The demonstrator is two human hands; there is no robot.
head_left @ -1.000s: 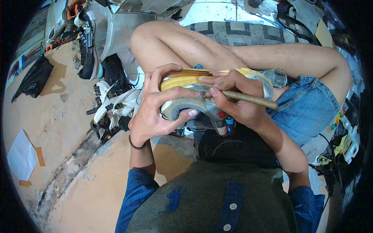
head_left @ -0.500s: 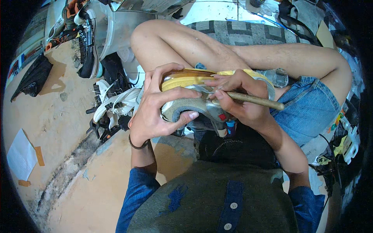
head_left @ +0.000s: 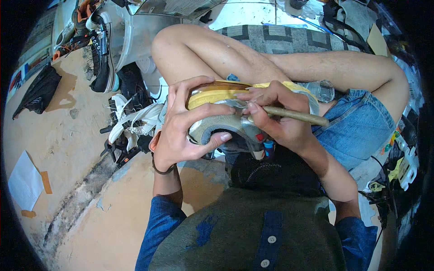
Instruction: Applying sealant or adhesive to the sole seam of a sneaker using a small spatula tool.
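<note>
A grey shoe with a yellow and amber sole lies on its side across my lap, sole away from me. My left hand grips its left end, index finger along the side and thumb at the padded collar. My right hand is closed on a wooden-handled tool, held like a pen with its tip at the shoe's side near the sole edge; the tip is hidden by my fingers. Small red and blue pieces show below my right fingers.
White sneakers, a black high-top, a black bag and a paper sheet lie on my left. A plastic bin stands beyond. A patterned mat is behind my legs, a clear bottle beside the shoe, clutter and cords at right.
The tool and my right fingers have shifted very slightly to the right since a second ago. My left hand keeps its grip on the shoe.
</note>
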